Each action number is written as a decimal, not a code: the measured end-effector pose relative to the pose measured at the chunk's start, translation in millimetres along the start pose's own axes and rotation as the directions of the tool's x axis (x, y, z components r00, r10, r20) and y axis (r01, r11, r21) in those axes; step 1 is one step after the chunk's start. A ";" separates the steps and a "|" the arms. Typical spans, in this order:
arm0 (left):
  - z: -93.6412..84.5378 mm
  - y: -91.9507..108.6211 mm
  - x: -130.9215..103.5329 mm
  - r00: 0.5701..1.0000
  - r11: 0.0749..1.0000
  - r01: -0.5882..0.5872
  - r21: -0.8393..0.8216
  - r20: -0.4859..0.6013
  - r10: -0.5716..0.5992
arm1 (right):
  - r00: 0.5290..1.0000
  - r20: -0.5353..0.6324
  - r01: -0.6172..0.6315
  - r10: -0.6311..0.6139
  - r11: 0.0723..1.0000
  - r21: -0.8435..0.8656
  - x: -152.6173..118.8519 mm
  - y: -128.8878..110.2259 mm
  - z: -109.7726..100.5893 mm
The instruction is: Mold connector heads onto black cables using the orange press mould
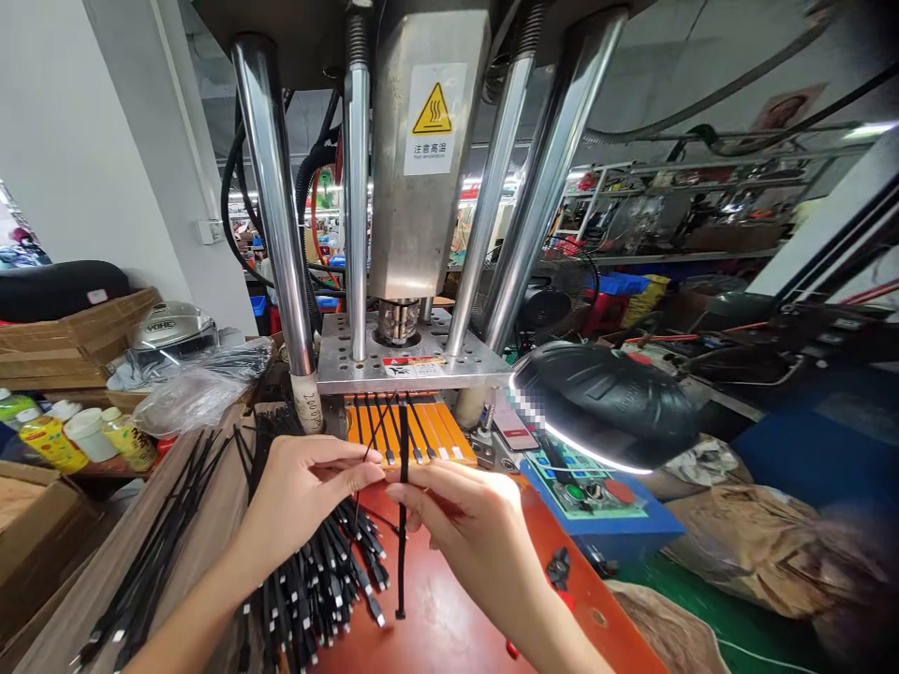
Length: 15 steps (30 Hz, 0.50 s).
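My right hand (467,510) is closed in a pinch on a flat black strap-like cable (402,571), which hangs upright over the red bench with a small block at its lower end. Right beside it, my left hand (319,477) pinches a thin black cable (357,515); the fingertips of both hands nearly meet. Just beyond them lies an orange slotted fixture (449,440) under the press, with several black cables (383,435) laid side by side in it. A heap of black cables with silver plug ends (316,590) lies below my left hand.
A press plate (414,368) with a hot ram (428,215) stands above the fixture, between steel columns. More cables (169,524) lie on the left boards. To the right are a lit black lamp (611,402), a control box (596,505) with green and red buttons, and a phone (512,423).
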<state>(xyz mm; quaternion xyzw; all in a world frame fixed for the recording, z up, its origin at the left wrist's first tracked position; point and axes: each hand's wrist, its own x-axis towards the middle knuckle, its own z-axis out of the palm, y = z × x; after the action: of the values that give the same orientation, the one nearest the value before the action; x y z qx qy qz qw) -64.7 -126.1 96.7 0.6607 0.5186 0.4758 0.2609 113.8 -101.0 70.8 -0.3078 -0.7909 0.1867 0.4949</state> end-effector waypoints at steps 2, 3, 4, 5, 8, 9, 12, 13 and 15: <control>4.1 -0.3 0.8 0.999 0.994 0.034 -0.103 0.017 -0.033 | 1.000 0.009 0.008 -0.008 1.000 -0.011 -0.9 -0.4 -0.7; 6.5 -0.1 1.6 0.998 0.986 0.050 -0.158 0.030 -0.046 | 1.000 0.017 0.015 -0.015 1.000 -0.013 -1.3 -0.8 -0.3; 9.1 0.2 2.7 0.998 0.978 0.056 -0.200 0.037 -0.050 | 1.000 0.022 0.022 -0.022 1.000 -0.012 -1.8 -1.1 0.7; 11.9 0.6 3.9 0.999 0.972 0.048 -0.229 0.030 -0.042 | 1.000 0.018 0.025 -0.025 1.000 -0.009 -2.3 -1.3 2.2; 21.7 2.6 8.0 0.999 0.968 -0.028 -0.249 -0.026 0.022 | 0.999 -0.034 -0.005 0.006 1.000 0.025 -4.6 -0.1 8.0; 25.5 3.5 9.7 0.999 0.962 -0.040 -0.270 -0.042 0.030 | 0.998 -0.061 -0.018 0.020 0.999 0.042 -6.0 1.2 9.8; 38.3 6.6 17.9 0.999 0.911 -0.002 -0.412 -0.050 -0.021 | 0.992 -0.126 -0.019 0.028 0.997 0.076 -14.0 8.2 13.7; 43.1 7.8 22.3 0.997 0.888 0.006 -0.460 -0.061 -0.039 | 0.990 -0.141 -0.012 0.023 0.997 0.077 -18.0 11.5 14.5; 52.4 9.9 34.2 0.994 0.857 -0.017 -0.515 -0.104 -0.043 | 0.990 -0.141 -0.021 0.031 0.997 0.073 -26.8 19.6 15.3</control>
<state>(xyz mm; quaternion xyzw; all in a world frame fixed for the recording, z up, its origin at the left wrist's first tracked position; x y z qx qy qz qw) -12.9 -89.6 95.7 0.5356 0.3907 0.6316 0.4020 114.6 -104.4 34.4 -0.3125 -0.7424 0.1989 0.5582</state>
